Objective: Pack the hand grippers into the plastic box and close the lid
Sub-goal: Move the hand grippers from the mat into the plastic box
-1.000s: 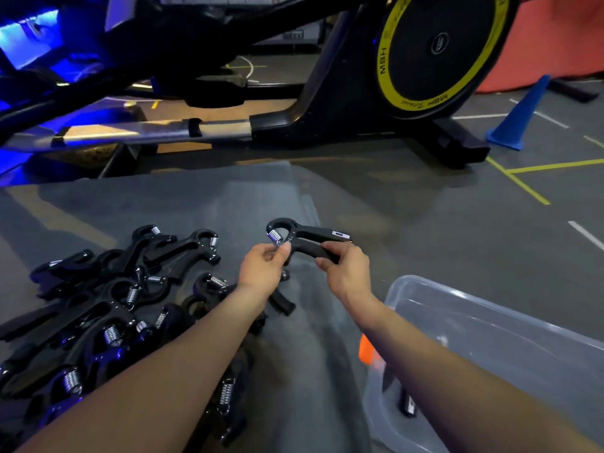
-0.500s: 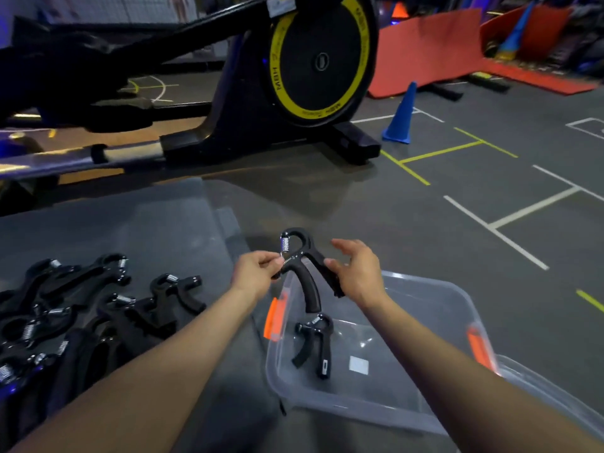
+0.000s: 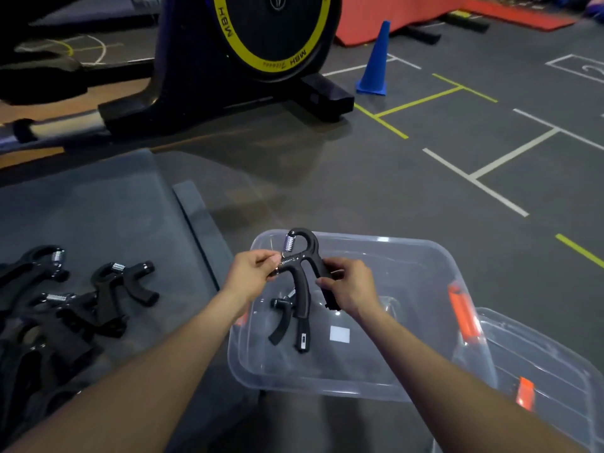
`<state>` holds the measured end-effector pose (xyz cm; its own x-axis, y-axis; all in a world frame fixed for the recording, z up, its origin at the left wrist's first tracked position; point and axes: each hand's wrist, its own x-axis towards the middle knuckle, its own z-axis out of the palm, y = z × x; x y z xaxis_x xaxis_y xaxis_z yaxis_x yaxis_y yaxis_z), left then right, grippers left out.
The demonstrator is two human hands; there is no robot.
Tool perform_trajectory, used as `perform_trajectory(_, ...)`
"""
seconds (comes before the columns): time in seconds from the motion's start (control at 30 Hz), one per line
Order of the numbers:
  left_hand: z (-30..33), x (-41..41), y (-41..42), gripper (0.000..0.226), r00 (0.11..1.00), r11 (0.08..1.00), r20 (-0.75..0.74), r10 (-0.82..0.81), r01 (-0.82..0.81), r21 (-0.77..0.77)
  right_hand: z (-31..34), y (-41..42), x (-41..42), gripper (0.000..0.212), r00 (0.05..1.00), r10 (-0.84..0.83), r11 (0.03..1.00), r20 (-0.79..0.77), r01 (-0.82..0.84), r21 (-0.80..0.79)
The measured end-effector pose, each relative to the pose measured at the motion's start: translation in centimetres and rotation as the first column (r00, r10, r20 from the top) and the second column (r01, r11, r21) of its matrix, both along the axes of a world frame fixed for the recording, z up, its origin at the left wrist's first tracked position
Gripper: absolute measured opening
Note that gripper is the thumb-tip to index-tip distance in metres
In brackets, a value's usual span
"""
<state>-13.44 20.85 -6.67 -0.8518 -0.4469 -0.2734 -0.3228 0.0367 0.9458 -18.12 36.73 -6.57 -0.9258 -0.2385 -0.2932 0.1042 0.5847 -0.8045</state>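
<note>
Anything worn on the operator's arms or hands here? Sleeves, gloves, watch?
Nothing visible. The left hand and the right hand are bare, with no gloves or rings showing. Both forearms are uncovered up to the frame edge: no sleeves, watch or wristband in view.

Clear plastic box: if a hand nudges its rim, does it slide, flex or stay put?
The clear plastic box holds only one hand gripper, so it is probably light and would likely slide on the smooth grey floor. Its walls look thin, so the rim may flex a little. It is low and wide, so it seems unlikely to tip.
</note>
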Motion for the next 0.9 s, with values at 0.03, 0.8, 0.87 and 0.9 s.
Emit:
perform_trajectory(0.03, -0.1, 0.1, 0.0, 0.024, 1.000, 0.998, -0.009, -0.001, 0.001, -0.064, -0.5, -0.2, 0.0, 0.033, 1.000, -0.017, 1.000, 0.018, 0.017, -0.002)
perform_trajectory(0.8, -5.7, 4.2, -1.4, 0.047, 0.999, 0.788, -0.043, -0.012, -0.017, -0.615, -11.7, -4.2, 1.7, 0.014, 0.878, -0.363, 0.928, 0.312, 0.314, 0.199)
perform_trajectory(0.87, -5.6, 4.3, -1.4, 0.047, 0.999, 0.785, -0.044, -0.014, -0.016, -0.619, -11.9, -4.5, 1.9, 0.017, 0.886, -0.354, 0.931, 0.300, 0.303, 0.206)
perform_trajectory(0.9, -5.6, 4.4, -1.4, 0.047, 0.999, 0.781, -0.044, -0.015, -0.016, -0.624, -12.1, -4.7, 1.9, 0.016, 0.892, -0.343, 0.934, 0.295, 0.289, 0.211)
